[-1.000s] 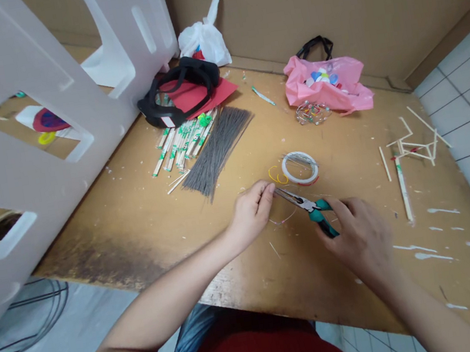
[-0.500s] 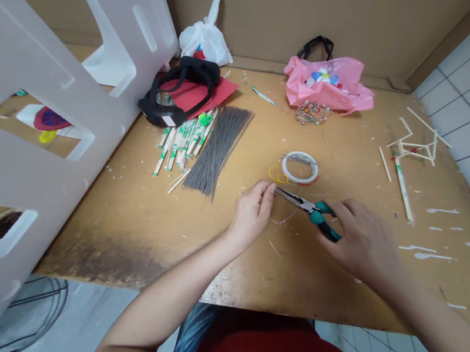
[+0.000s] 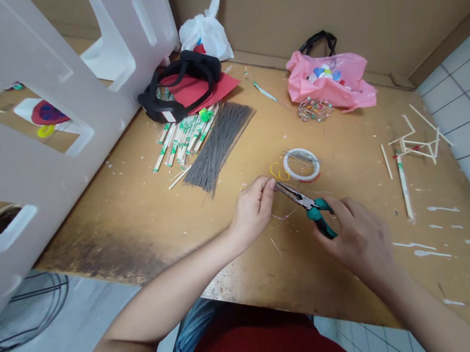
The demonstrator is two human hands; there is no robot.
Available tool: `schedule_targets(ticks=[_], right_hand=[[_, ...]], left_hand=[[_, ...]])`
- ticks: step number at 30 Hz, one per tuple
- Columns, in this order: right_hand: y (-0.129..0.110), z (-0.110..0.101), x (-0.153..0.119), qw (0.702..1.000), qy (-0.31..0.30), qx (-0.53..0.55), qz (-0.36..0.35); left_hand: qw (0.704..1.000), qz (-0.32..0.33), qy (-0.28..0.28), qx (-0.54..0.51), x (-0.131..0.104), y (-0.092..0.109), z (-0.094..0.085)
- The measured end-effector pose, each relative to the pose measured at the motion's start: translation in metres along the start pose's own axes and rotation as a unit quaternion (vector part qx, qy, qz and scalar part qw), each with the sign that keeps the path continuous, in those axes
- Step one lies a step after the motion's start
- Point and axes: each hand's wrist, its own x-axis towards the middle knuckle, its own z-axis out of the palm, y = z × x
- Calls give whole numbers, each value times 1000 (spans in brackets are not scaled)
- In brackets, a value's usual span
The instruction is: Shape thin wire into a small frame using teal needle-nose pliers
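My left hand (image 3: 254, 205) is pinched closed at the tip of the pliers; whatever sits between its fingertips is too small to make out. Green-and-black long-nose pliers (image 3: 309, 202) are held by the handles in my right hand (image 3: 355, 234), their jaws pointing up and left to my left fingertips. Just beyond the jaws lies a white ring (image 3: 286, 162) with thin grey wires across it, and beside it a curled yellow wire (image 3: 276, 170). A thin beaded strand (image 3: 285, 216) lies partly behind the pliers.
Grey wires (image 3: 219, 146) lie in a bundle beside wrapped chopsticks (image 3: 167, 145) and a black headset (image 3: 169, 116). Behind are a white bag (image 3: 213, 39) and a pink bag (image 3: 303, 85). Joined sticks (image 3: 421, 153) lie right; a white plastic panel (image 3: 53, 187) stands left.
The pliers' handles and my right hand have shifted very slightly left. The pinch of my left hand looks the same, and the whole view has moved a little.
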Motion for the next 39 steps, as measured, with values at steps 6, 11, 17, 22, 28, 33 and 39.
schedule_targets(ticks=[6,11,17,22,28,33,39], right_hand=[[0,3,-1,1000,11,-7,-4],[2,1,0,1000,11,-20,-4],[3,-1,-1,999,24,-30,0],[2,3,-1,999,36,-23,1],[2,5,0,998,67,-13,3],[4,8,-1,998,60,-4,11],[3,13,0,998,65,-4,6]], left_hand=[[1000,-15,4,-25,-1,0,1],[999,-12,3,-41,-1,1,0],[997,-29,1,-70,1,-1,2],[989,-80,-9,-122,3,-3,4],[975,-93,-4,-204,1,-2,7],[952,-122,-20,-280,2,-1,9],[925,-202,-47,-320,7,-1,7]])
